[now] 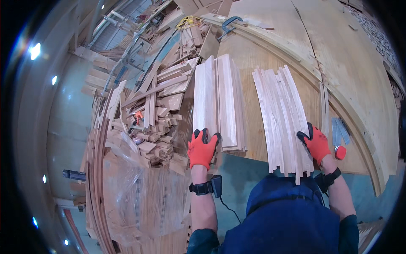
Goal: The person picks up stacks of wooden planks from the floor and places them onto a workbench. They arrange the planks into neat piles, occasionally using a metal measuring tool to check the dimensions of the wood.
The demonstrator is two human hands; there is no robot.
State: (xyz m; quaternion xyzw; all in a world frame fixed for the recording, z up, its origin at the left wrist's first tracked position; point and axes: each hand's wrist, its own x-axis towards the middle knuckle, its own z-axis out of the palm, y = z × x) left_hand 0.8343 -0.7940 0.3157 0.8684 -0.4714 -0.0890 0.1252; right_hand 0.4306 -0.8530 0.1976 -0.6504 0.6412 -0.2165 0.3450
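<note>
My left hand (201, 149), in an orange glove with black fingertips, grips the near end of a long pale wooden board (204, 99). The board lies at the left side of a neat stack of boards (228, 101). My right hand (317, 144), gloved the same way, rests against the right edge of several thin wooden strips (282, 118). Its thumb and fingers are spread apart, and some fingers are partly hidden. These strips lie side by side with uneven near ends, which jut past the table edge toward my body.
A plywood worktable (249, 139) carries both groups of wood. A blue clamp (229, 26) sits at its far edge, near a long curved wooden piece (292, 55). A red tape measure (340, 152) and metal square (339, 131) lie right. Offcuts (156, 144) pile up left.
</note>
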